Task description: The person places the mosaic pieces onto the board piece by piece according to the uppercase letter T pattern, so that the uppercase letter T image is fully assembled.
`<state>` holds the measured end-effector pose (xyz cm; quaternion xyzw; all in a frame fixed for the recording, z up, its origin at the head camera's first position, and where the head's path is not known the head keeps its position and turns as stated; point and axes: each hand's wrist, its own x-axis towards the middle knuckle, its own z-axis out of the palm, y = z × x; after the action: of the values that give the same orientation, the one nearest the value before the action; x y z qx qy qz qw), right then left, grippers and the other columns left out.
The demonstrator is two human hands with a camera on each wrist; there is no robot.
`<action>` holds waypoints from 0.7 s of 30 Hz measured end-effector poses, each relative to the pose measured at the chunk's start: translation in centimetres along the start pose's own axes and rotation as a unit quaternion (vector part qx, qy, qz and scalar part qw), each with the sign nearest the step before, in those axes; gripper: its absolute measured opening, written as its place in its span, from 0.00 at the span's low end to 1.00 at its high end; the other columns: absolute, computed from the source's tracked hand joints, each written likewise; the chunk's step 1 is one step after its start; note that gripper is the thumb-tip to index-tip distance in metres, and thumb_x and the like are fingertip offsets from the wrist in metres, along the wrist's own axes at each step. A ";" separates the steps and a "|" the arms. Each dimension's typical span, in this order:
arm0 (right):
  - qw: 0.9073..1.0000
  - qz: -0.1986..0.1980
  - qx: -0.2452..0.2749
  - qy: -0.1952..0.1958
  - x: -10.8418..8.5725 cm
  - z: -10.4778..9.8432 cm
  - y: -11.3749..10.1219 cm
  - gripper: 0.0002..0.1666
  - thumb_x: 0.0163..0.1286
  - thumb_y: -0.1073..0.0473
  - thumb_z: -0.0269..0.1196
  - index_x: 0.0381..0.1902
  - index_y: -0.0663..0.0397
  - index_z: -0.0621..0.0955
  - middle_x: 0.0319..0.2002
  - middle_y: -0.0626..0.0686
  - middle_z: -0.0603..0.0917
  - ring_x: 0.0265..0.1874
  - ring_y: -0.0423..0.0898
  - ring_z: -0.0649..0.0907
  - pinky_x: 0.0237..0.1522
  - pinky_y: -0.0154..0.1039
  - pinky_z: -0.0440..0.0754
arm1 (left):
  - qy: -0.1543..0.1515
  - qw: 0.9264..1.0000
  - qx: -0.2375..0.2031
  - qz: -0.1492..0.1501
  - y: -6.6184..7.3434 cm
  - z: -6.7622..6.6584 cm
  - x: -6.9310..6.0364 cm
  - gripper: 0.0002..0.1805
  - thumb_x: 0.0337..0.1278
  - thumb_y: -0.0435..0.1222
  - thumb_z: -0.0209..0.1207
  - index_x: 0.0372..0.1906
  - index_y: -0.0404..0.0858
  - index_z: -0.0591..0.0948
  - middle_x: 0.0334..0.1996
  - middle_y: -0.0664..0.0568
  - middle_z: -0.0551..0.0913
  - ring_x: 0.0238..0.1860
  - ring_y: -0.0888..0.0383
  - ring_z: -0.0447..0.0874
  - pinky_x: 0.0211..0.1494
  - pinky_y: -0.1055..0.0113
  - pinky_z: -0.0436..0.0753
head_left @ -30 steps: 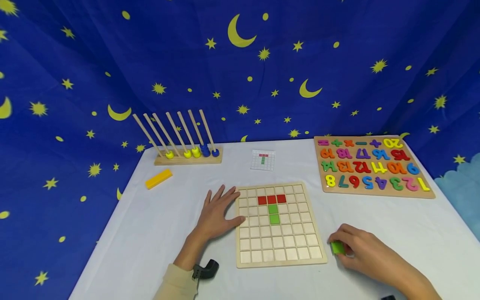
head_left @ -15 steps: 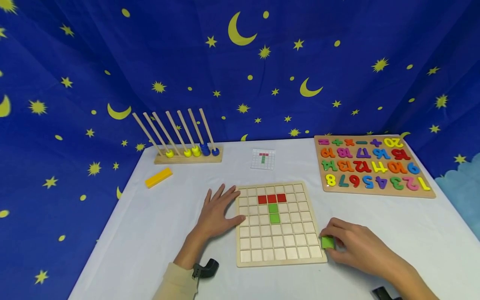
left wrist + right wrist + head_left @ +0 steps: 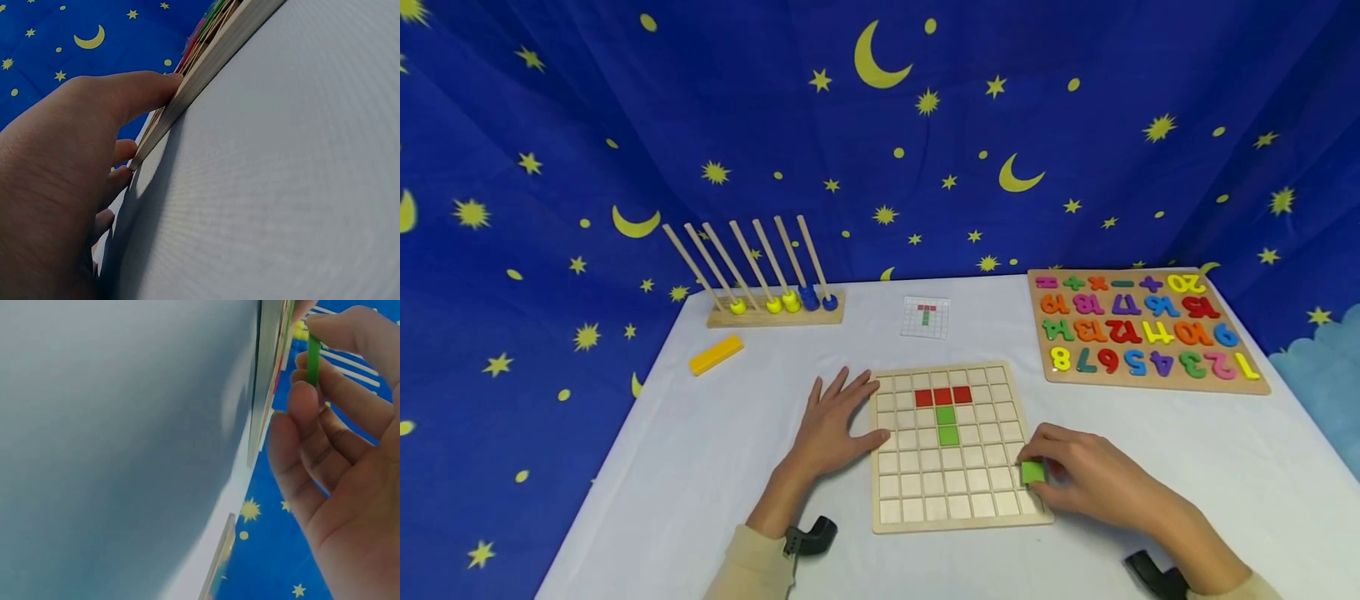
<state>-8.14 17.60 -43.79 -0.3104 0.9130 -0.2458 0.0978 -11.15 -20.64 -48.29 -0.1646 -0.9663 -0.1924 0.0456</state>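
A wooden grid board [image 3: 962, 527] lies flat on the white table. Three red tiles [image 3: 942, 397] form a row in its upper part, and two green tiles [image 3: 948, 435] run down below the middle one. My right hand [image 3: 1093, 473] pinches a loose green tile [image 3: 1032, 473] between thumb and fingers, over the board's right edge. In the right wrist view that green tile [image 3: 313, 359] is seen edge-on, apart from the board. Fingers spread, my left hand [image 3: 832, 429] rests at the board's left edge, its thumb on the rim, as the left wrist view also shows.
Behind the board lies a small pattern card [image 3: 925, 318] with a red and green T. A peg stand [image 3: 775, 313] with yellow and blue beads and a yellow bar [image 3: 716, 356] are at the left. A number puzzle board [image 3: 1142, 333] lies at the back right.
My right hand has carried the green tile leftward and slightly away from me, from the bare table to over the board's right edge. My left hand has stayed in place.
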 end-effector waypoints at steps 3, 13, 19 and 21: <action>1.000 -0.014 0.011 0.001 0.5 0.0 0.2 0.14 0.57 0.49 0.72 0.42 0.34 0.83 0.32 0.31 0.75 0.28 0.33 0.75 0.28 0.29 0.73 | 0.000 1.000 0.000 0.001 -0.1 0.0 0.0 0.44 0.50 0.70 0.53 0.71 0.54 0.66 0.72 0.62 0.59 0.74 0.53 0.44 0.72 0.46 0.36; 0.999 -0.035 0.020 -0.012 1.6 0.1 0.0 0.15 0.59 0.49 0.70 0.45 0.37 0.84 0.35 0.33 0.75 0.28 0.33 0.74 0.29 0.30 0.72 | -0.001 1.000 -0.003 0.002 -0.1 0.0 0.0 0.44 0.50 0.70 0.52 0.71 0.53 0.67 0.72 0.61 0.58 0.74 0.52 0.44 0.72 0.46 0.36; 0.999 -0.043 0.014 -0.017 2.2 0.1 -0.4 0.15 0.59 0.51 0.69 0.45 0.39 0.84 0.37 0.32 0.75 0.30 0.34 0.75 0.30 0.30 0.74 | 0.002 1.000 -0.005 0.006 -0.2 0.1 0.0 0.44 0.50 0.70 0.53 0.71 0.53 0.67 0.72 0.61 0.59 0.74 0.52 0.45 0.72 0.46 0.36; 0.999 -0.047 0.015 -0.017 2.5 0.1 -0.5 0.15 0.60 0.50 0.69 0.45 0.40 0.85 0.35 0.32 0.75 0.29 0.33 0.75 0.30 0.30 0.73 | 0.003 1.000 -0.005 0.006 -0.2 0.0 0.0 0.44 0.50 0.70 0.53 0.71 0.53 0.67 0.72 0.61 0.59 0.74 0.52 0.45 0.72 0.46 0.36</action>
<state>-9.81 15.68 -43.69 -0.3560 0.8918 -0.2585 0.1057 -11.20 -20.81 -48.39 -0.1698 -0.9642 -0.1979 0.0485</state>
